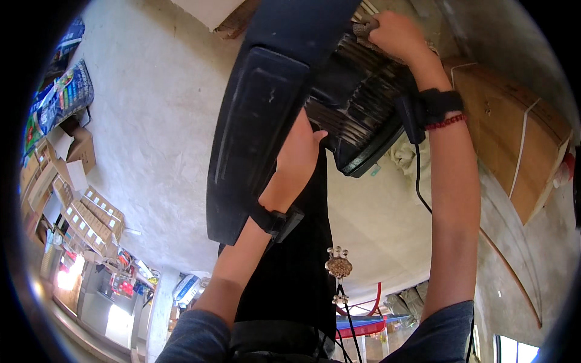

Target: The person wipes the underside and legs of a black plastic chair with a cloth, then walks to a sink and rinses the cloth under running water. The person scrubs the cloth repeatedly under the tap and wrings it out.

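Note:
A large black plastic housing (257, 127) stands tilted in front of me, with a long flat panel on its left and a dusty ribbed part (357, 124) on its right. Behind the panel goes my left hand (301, 142), its thumb showing at the edge of the ribbed part. It appears closed on the housing, though the panel hides most of its fingers. At the far top end, my right hand (393, 36) pinches a grey-brown rag (365, 31) against the ribs. Black straps with small devices circle both wrists.
A strapped cardboard carton (508, 127) lies on the right, beside a thin brown rod (514, 278). More cartons (91, 221) and blue printed bags (63, 97) line the left. Pale concrete floor (151, 121) stretches between. A black cable (419, 175) hangs from my right wrist.

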Available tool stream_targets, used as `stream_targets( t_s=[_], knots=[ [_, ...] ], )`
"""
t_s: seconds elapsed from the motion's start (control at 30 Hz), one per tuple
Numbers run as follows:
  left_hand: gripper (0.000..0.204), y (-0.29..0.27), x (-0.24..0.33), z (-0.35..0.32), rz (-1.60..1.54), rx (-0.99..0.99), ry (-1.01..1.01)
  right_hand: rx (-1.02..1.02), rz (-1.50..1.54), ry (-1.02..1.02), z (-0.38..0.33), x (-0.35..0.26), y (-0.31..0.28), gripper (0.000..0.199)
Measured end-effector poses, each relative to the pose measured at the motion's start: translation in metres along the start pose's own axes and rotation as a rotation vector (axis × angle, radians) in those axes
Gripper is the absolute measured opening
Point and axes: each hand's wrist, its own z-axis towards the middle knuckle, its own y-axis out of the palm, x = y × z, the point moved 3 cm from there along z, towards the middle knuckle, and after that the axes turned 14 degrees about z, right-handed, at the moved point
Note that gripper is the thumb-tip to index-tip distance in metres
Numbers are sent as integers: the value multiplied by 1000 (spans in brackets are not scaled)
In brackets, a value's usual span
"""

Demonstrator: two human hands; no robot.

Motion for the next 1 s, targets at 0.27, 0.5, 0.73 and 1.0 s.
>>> stream_targets(
  t_s=[0.27, 0.5, 0.73, 1.0],
  knots=[
    [90, 21, -14, 1, 112, 99, 139, 16, -152, -30, 0, -36, 4, 19],
    [91, 32, -19, -4, 129, 257, 259, -7, -16, -176, -7, -56, 0, 18],
    [89, 41, -20, -6, 109, 324, 338, 198, 394, -199, 15, -30, 18, 16],
    [86, 13, 0, 12, 145, -76, -1, -26, 169, -39, 1, -19, -21, 20]
  ],
)
